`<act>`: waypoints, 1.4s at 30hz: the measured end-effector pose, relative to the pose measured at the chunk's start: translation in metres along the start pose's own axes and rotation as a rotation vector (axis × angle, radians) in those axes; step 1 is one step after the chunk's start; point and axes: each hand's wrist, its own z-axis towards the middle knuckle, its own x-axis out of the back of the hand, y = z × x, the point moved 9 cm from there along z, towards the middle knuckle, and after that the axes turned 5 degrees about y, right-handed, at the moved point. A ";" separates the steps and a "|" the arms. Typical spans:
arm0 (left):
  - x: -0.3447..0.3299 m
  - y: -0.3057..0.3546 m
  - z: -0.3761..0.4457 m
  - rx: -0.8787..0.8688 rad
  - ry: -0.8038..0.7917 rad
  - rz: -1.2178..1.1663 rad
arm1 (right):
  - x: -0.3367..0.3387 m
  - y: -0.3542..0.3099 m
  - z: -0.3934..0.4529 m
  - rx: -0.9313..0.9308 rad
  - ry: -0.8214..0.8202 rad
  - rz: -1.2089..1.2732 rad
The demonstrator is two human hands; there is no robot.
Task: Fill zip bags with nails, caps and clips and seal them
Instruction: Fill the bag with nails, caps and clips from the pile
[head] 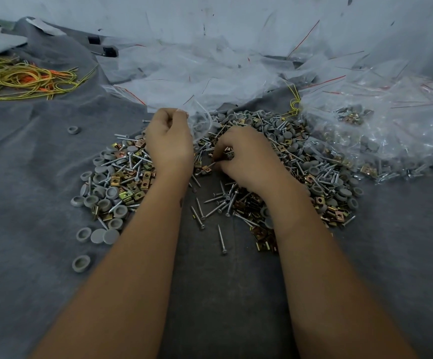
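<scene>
Zip bag point(199, 117) pinched in left hand point(168, 141) fingers; right hand point(243, 156) fingers grip clips point(227, 152) over the pile of nails, caps, clips point(122, 182). Filled bags point(381, 136) right, yellow ties point(23, 81) far left.

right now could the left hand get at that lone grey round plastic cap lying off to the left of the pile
Probably yes. The lone grey round plastic cap sits alone on bare grey cloth, nothing over it, but the left hand is pinching a clear zip bag, so it isn't free.
</scene>
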 end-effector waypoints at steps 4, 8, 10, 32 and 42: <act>-0.001 -0.002 0.000 0.015 -0.007 0.005 | 0.009 0.013 -0.001 -0.124 0.112 0.317; -0.001 -0.003 0.001 0.014 -0.009 0.002 | 0.021 0.016 -0.001 -0.149 0.223 0.486; -0.001 -0.002 0.000 0.010 -0.008 0.003 | 0.024 0.021 -0.001 -0.172 0.249 0.526; -0.041 0.008 -0.026 -0.208 -0.531 0.186 | 0.016 0.042 -0.003 -0.300 0.273 0.851; -0.043 0.005 -0.024 -0.238 -0.536 0.229 | 0.023 0.037 -0.004 -0.244 0.337 0.629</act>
